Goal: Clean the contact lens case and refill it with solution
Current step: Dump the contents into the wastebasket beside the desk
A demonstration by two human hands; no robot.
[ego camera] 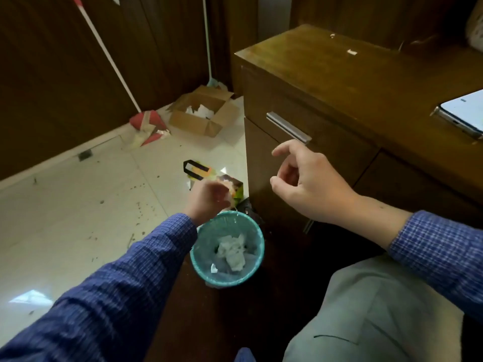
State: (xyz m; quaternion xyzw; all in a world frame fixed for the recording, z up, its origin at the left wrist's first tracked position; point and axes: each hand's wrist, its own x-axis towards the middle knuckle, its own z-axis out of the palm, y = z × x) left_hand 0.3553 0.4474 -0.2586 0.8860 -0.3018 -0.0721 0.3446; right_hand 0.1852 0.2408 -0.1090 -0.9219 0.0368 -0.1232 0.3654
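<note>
Left hand [206, 199] is over the far rim of the teal bin [257, 246], blurred; fingers look curled, but I cannot tell whether they hold anything. Right hand [308, 184] hangs in front of the cabinet [339, 82], just below the drawer handle [288, 127], not touching it; fingers loosely curled, thumb and index apart, nothing in it.

The contact lens case is not visible anywhere in view, nor any solution bottle.

Bin sits on the floor directly under the left hand, lined with a clear bag, crumpled white tissue [232, 250] inside. Beyond the left hand a small printed box [236, 188] is partly hidden by the knuckles; markings unreadable. A black-and-yellow item [197, 169] lies just past it, too small to identify.

Far beyond the left hand: open cardboard box [203, 113] with paper scraps, red dustpan [149, 124] with a striped handle against the wall.

Right of the right hand, on the surface, a phone [462, 113] is cut off by the frame edge. 2 small white scraps [351, 52] sit further back on the surface. Grey trouser knee [379, 309] below the right arm, both sleeves blue check.
</note>
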